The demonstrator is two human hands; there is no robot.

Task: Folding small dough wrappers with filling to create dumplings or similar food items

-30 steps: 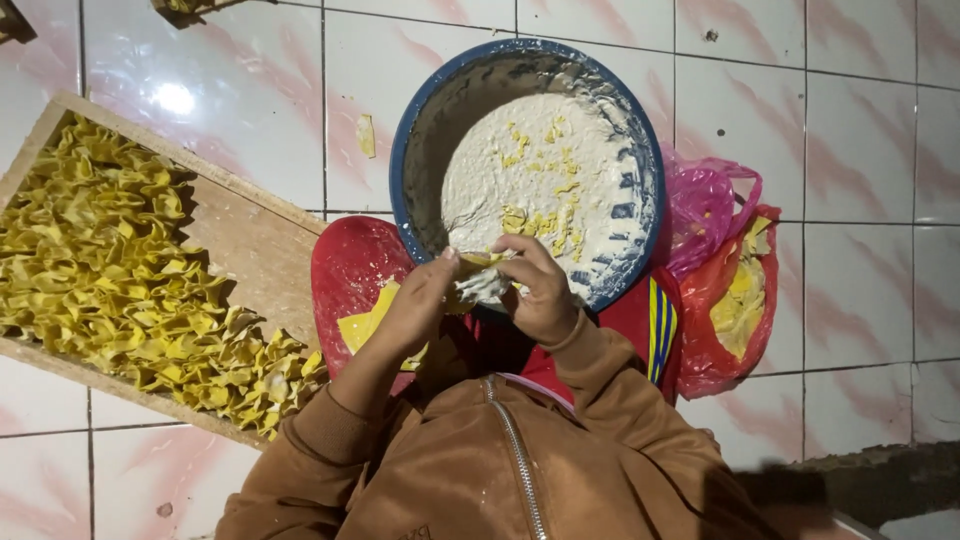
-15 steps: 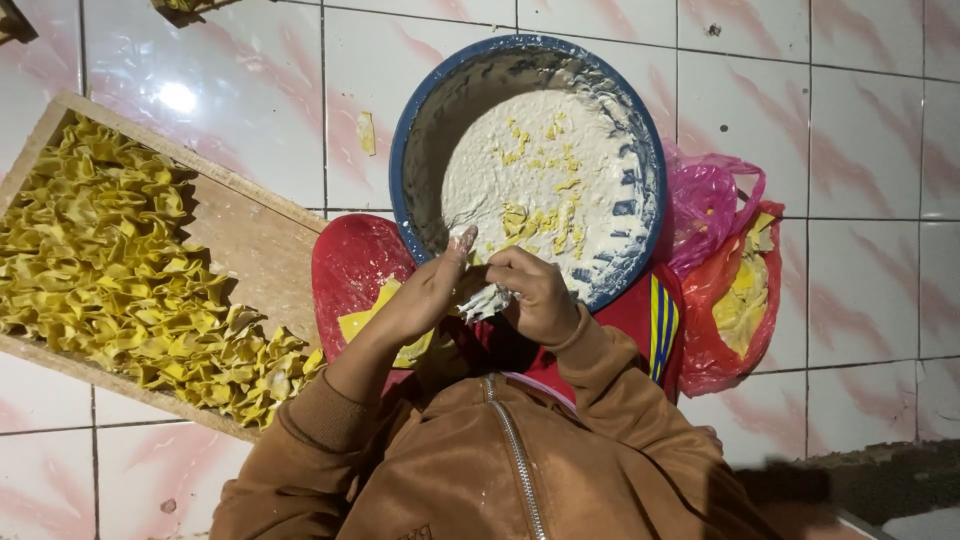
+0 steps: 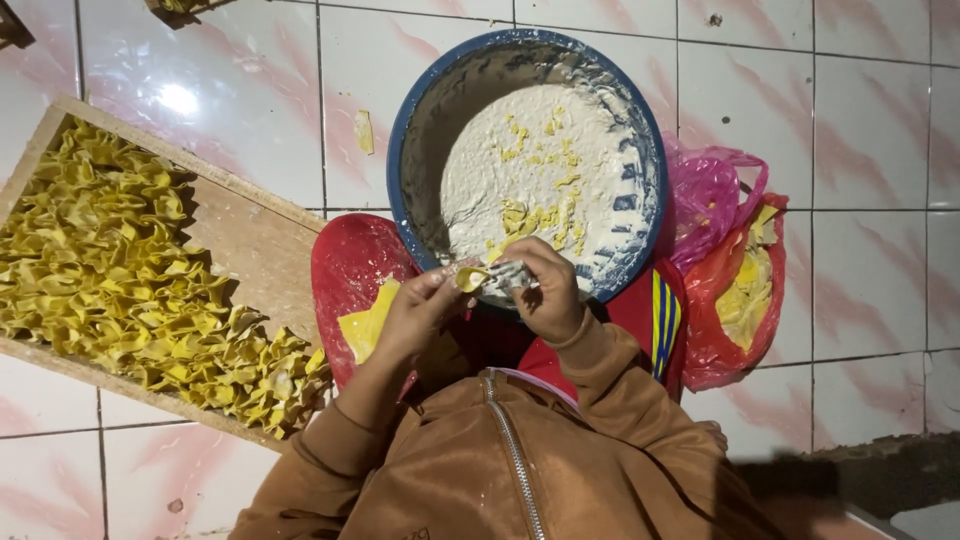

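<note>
Left hand (image 3: 415,318) and right hand (image 3: 545,290), each grip closed, pinch one yellow dough wrapper (image 3: 472,278) before the blue bowl (image 3: 420,110).

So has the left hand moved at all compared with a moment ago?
Yes, slightly. The left hand was raised toward the bowl rim half a second ago; now it sits lower, fingers pinching a yellow wrapper beside the right hand.
</note>
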